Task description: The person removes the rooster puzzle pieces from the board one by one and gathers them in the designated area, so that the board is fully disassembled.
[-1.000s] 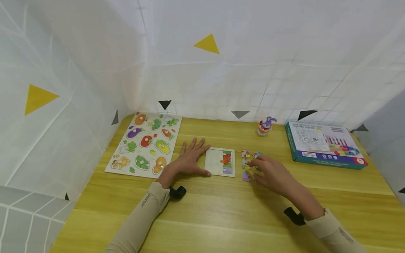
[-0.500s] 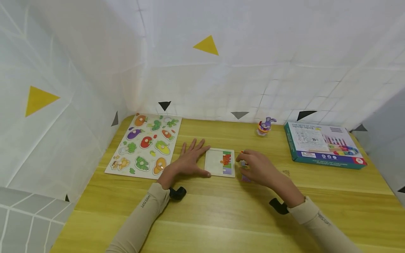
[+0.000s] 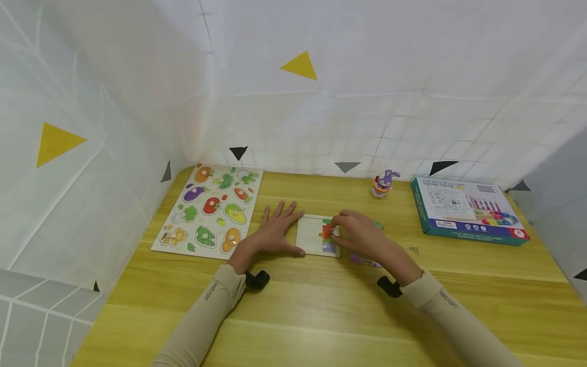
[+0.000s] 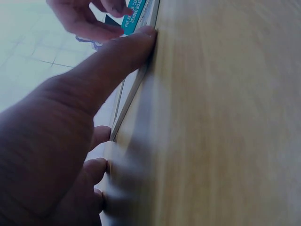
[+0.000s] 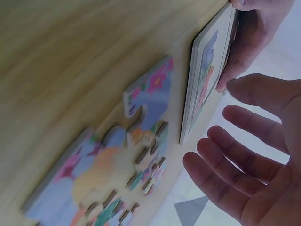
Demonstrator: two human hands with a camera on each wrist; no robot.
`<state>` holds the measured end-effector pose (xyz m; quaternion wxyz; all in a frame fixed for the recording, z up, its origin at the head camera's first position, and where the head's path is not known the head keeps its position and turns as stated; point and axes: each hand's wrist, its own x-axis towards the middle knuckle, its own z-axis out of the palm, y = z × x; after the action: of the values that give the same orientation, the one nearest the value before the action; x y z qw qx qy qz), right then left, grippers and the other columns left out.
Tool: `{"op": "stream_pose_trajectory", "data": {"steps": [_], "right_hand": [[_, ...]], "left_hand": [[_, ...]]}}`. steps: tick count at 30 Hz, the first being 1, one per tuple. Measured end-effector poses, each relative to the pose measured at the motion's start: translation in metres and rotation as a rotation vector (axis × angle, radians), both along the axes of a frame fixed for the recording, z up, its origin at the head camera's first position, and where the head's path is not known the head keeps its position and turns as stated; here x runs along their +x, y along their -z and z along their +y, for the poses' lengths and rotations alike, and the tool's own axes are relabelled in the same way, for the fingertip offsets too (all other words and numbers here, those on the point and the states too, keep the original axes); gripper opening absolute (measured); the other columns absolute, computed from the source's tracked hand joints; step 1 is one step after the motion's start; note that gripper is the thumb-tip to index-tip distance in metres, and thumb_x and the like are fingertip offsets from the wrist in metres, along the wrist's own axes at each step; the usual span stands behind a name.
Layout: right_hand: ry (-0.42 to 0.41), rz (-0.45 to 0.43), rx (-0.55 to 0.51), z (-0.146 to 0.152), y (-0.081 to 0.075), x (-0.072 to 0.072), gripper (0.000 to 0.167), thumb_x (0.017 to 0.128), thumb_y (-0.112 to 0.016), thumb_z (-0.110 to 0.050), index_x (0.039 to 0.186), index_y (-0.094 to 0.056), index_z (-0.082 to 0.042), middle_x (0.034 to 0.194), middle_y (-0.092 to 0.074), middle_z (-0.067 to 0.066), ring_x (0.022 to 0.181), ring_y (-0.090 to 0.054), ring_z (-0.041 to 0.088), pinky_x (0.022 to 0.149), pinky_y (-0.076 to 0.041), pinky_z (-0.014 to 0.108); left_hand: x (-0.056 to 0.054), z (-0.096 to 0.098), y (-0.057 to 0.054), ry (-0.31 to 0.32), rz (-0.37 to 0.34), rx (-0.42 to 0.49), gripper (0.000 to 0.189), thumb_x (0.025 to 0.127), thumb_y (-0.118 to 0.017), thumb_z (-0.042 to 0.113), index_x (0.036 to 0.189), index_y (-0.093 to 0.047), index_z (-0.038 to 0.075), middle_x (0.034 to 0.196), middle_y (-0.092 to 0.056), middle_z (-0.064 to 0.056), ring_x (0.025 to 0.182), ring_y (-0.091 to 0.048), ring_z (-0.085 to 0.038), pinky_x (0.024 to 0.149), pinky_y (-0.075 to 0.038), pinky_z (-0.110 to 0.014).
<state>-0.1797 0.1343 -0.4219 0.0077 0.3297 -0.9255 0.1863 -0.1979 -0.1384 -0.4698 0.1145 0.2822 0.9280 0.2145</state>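
Note:
My left hand (image 3: 271, 235) lies with spread fingers at the left side of a small puzzle tray (image 3: 309, 236); in the left wrist view its thumb (image 4: 127, 49) rests along the tray's edge. Colourful jigsaw pieces (image 3: 327, 233) fill the tray's right part, and its left part is bare. Over the tray's right end hovers my right hand (image 3: 359, 233), with bent fingers and a gap between thumb and index finger; nothing shows held between them. Loose jigsaw pieces (image 5: 155, 92) lie just right of the tray, partly hidden by that hand in the head view.
A vegetable peg puzzle board (image 3: 215, 204) lies at the left. A purple rabbit figurine (image 3: 384, 183) stands at the back, and a flat craft box (image 3: 472, 210) lies at the right. White fabric walls (image 3: 293, 117) border the wooden table (image 3: 293, 311).
My right hand has moved left, from above the loose jigsaw pieces to the tray's right end. More of the loose pieces' far side shows again. The left hand has stayed in place.

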Motion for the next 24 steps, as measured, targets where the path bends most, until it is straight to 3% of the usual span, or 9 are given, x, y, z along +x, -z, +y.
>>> {"op": "stream_pose_trajectory", "data": {"steps": [15,24], "right_hand": [[-0.015,0.028,0.001,-0.025,0.012,-0.02,0.028,0.084,-0.083,-0.027,0.101,-0.074,-0.006,0.096,-0.065,0.006,0.079,-0.06,0.018,0.07,-0.054,0.038],[0.021,0.041,0.039,-0.03,0.018,-0.023,0.033,0.08,-0.086,-0.028,0.101,-0.073,-0.006,0.095,-0.064,0.008,0.076,-0.054,0.017,0.065,-0.05,0.034]], "left_hand": [[-0.001,-0.003,-0.001,0.008,-0.025,0.026,0.112,0.074,-0.073,0.072,0.162,-0.021,0.025,0.168,0.0,-0.004,0.152,0.011,-0.03,0.114,0.015,-0.058],[0.0,-0.002,-0.001,0.017,-0.017,0.023,0.111,0.075,-0.073,0.071,0.162,-0.022,0.023,0.168,-0.001,-0.006,0.152,0.01,-0.032,0.114,0.013,-0.06]]}}
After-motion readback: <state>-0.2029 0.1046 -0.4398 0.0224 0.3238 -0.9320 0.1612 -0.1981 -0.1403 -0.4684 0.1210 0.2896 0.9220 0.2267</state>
